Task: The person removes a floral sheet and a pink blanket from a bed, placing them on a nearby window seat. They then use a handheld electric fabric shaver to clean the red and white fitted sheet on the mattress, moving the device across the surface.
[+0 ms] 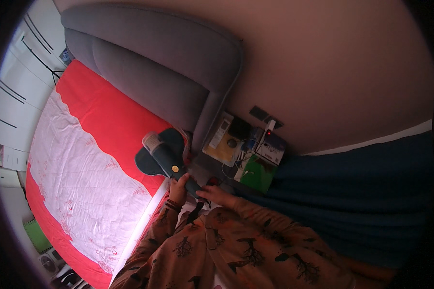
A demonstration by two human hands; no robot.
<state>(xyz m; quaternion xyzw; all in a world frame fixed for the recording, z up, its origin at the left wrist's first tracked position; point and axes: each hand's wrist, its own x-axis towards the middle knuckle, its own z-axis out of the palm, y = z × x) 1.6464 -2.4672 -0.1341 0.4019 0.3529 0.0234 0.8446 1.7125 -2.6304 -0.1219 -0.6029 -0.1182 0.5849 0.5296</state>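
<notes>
A dark teal handheld mattress vacuum cleaner [162, 159] with a wide head and a clear ribbed cup is held out in front of me, over the edge of the bed. My left hand [179, 189], with beaded bracelets at the wrist, wraps around its handle. At the lower end of that handle are the fingers of my right hand [217, 195]; their far side is hidden. A dark strap or cord [195, 213] hangs below the handle. Beneath the cleaner lies a red and pale pink quilt [90, 155] with embroidered sprigs.
A grey upholstered headboard [155, 65] rises behind the bed. To its right, a nightstand [206, 164] carries a remote control [221, 133], tangled white cables [240, 159], a box [273, 148] and a green sheet [256, 175]. A blue curtain [347, 191] hangs at right, white cabinets [18, 97] stand at left.
</notes>
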